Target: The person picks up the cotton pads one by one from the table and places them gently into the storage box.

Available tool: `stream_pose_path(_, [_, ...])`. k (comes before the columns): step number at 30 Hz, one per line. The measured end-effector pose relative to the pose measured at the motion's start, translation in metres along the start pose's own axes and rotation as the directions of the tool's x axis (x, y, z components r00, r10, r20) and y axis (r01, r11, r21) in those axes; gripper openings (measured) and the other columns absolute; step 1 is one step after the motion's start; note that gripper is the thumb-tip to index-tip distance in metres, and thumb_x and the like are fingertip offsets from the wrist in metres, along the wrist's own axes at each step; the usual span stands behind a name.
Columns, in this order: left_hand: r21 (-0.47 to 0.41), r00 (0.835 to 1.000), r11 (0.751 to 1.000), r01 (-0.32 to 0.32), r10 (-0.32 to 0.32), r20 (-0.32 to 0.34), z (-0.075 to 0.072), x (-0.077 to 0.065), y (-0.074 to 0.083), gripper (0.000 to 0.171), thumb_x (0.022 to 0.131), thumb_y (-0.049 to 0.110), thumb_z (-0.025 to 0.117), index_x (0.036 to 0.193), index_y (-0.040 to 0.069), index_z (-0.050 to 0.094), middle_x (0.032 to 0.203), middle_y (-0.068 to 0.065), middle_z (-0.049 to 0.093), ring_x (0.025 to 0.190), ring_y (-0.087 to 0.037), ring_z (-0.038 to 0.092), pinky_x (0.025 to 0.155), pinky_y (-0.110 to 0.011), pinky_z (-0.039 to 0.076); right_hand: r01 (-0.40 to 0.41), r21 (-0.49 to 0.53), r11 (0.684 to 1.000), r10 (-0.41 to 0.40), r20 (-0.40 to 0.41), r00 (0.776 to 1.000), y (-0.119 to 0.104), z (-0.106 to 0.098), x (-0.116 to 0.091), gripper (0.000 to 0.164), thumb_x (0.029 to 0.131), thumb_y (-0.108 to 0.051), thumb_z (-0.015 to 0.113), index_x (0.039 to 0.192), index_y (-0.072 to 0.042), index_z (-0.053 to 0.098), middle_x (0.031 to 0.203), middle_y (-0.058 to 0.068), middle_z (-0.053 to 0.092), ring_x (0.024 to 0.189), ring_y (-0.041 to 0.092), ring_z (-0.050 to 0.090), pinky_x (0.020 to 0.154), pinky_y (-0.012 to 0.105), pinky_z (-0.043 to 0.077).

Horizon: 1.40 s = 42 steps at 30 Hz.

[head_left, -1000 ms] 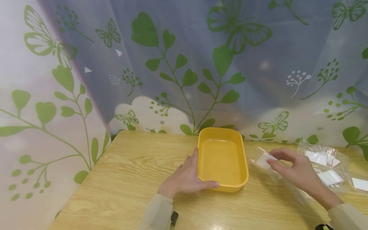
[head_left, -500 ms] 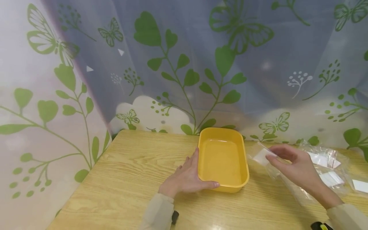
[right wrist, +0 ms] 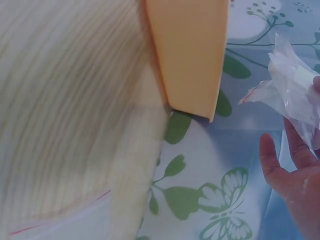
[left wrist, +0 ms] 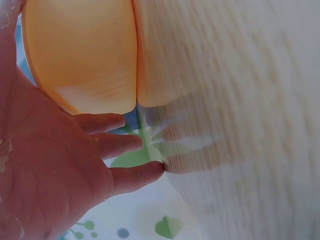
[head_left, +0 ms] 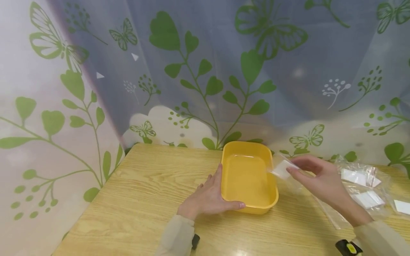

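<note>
A yellow rectangular bin [head_left: 246,177] stands on the wooden table. My left hand [head_left: 207,200] lies along its left wall, the thumb on the near rim. The left wrist view shows that hand's [left wrist: 60,165] fingers straight and spread beside the bin's wall [left wrist: 85,55]. Between thumb and fingers, my right hand [head_left: 325,183] pinches a clear plastic bag [head_left: 281,169] with a flat white piece in it. The bag's tip reaches the bin's right rim. In the right wrist view the bag [right wrist: 295,85] is crumpled, and part of the hand [right wrist: 300,187] is cut off.
Several clear bags [head_left: 368,199] with white pieces lie on the table's [head_left: 153,174] right side, partly behind the right wrist. A white block [head_left: 402,207] sits at the far right edge. A printed cloth [head_left: 192,71] hangs behind the table.
My right hand has moved left with the plastic bag, bringing it from beside the bin to its right rim. The left hand has stayed on the bin.
</note>
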<state>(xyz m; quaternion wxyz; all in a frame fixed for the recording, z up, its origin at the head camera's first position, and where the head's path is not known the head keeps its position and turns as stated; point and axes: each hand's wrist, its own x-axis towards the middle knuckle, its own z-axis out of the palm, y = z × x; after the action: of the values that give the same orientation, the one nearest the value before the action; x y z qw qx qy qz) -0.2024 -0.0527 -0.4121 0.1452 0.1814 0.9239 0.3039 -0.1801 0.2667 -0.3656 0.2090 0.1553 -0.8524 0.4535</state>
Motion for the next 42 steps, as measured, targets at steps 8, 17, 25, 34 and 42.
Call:
stream_pose_path(8, [0.011, 1.000, 1.000, 0.003, -0.003, -0.006, 0.001, 0.000, 0.000, 0.135, 0.075, 0.081, 0.068, 0.165, 0.020, -0.012, 0.174, -0.010, 0.011, 0.158, -0.041, 0.018, 0.125, -0.065, 0.020, 0.045, 0.039, 0.998, -0.046, 0.015, 0.999, -0.009, 0.014, 0.012, 0.017, 0.088, 0.002, 0.077, 0.105, -0.003, 0.074, 0.097, -0.023, 0.073, 0.089, -0.005, 0.068, 0.084, 0.009, 0.054])
stream_pose_path(17, [-0.003, 1.000, 1.000, -0.015, 0.015, -0.006, -0.001, 0.001, 0.001, 0.134, 0.076, 0.080, 0.068, 0.165, 0.023, -0.013, 0.173, -0.010, 0.013, 0.157, -0.043, 0.019, 0.123, -0.068, 0.019, 0.030, -0.028, 0.999, -0.027, 0.095, 0.995, -0.015, 0.042, 0.023, 0.011, 0.092, -0.013, 0.078, 0.103, -0.012, 0.075, 0.098, -0.002, 0.076, 0.092, -0.005, 0.067, 0.084, 0.010, 0.054])
stream_pose_path(25, [0.005, 1.000, 1.000, -0.022, 0.022, -0.016, 0.000, 0.002, 0.000, 0.134, 0.076, 0.081, 0.067, 0.165, 0.023, -0.014, 0.173, -0.009, 0.015, 0.157, -0.042, 0.022, 0.122, -0.069, 0.022, 0.105, -0.018, 0.994, -0.102, 0.141, 0.985, -0.013, 0.062, 0.025, 0.013, 0.090, -0.012, 0.080, 0.100, -0.019, 0.076, 0.098, -0.007, 0.077, 0.092, 0.002, 0.069, 0.087, 0.023, 0.059])
stream_pose_path(34, [0.015, 1.000, 1.000, -0.011, 0.011, -0.016, 0.002, 0.002, 0.000, 0.134, 0.076, 0.081, 0.067, 0.165, 0.021, -0.014, 0.172, -0.013, 0.019, 0.157, -0.040, 0.023, 0.122, -0.069, 0.023, 0.144, -0.008, 0.990, -0.140, 0.178, 0.974, -0.009, 0.075, 0.024, 0.012, 0.090, -0.012, 0.079, 0.100, -0.019, 0.076, 0.097, -0.007, 0.077, 0.090, 0.002, 0.068, 0.086, 0.025, 0.059])
stream_pose_path(42, [0.018, 1.000, 1.000, -0.007, 0.008, -0.013, 0.000, 0.001, 0.001, 0.135, 0.075, 0.083, 0.066, 0.165, 0.020, -0.014, 0.173, -0.012, 0.017, 0.157, -0.041, 0.022, 0.122, -0.069, 0.023, 0.241, -0.063, 0.969, -0.225, 0.188, 0.956, -0.002, 0.080, 0.024, 0.020, 0.085, -0.008, 0.082, 0.103, -0.015, 0.076, 0.100, -0.004, 0.078, 0.090, 0.011, 0.071, 0.084, 0.038, 0.061])
